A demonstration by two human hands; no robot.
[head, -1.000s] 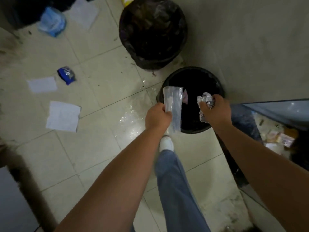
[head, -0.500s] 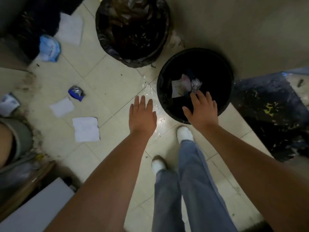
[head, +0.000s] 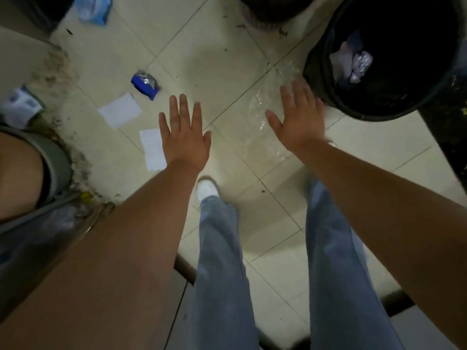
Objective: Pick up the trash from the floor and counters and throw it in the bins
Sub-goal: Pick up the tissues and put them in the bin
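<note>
1. Trash, floor lot: blue foil wrapper (head: pixel 145 84), two white paper sheets (head: pixel 119 113) (head: pixel 152 149) just beside it, light-blue plastic packet (head: pixel 93 8) at the top edge; all loose on the tile floor (head: pixel 227 59).
2. Trash, binned lot: crumpled foil and pale plastic lie inside the black bin (head: pixel 326 56), upper right.
3. Second bin (head: pixel 267 13): edge only, top of view; contents hidden.
4. Left hand (head: pixel 185 140): flat, fingers spread, holding nothing; hangs above the nearer sheet, likely readying for the next pickup.
5. Right hand (head: pixel 299 120): spread wide, holding nothing; just beside the black bin's rim.
6. Wet patch (head: pixel 262 114): on tile under the right hand; slip risk.
</note>
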